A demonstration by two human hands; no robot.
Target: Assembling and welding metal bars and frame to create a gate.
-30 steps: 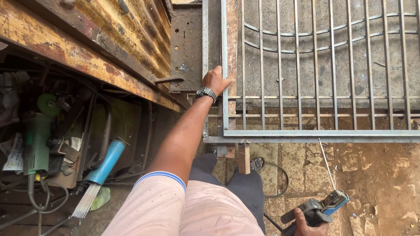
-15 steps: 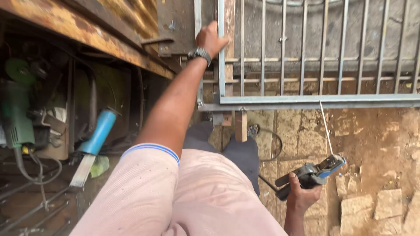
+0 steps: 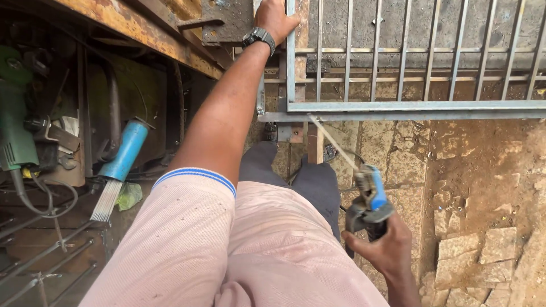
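My left hand point(image 3: 277, 18) grips the metal gate frame point(image 3: 291, 62) upright while my right hand point(image 3: 382, 247) clasps the electrode holder point(image 3: 368, 199), rod tip nearing the corner joint, likely needing steady contact.

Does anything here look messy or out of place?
Yes: the blue tube at left lies tilted with welding rods fanning out of its open end, among loose tools. The paving at lower right is broken.

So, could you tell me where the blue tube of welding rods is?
In the head view, the blue tube of welding rods lies at lower left, beside the green angle grinder.
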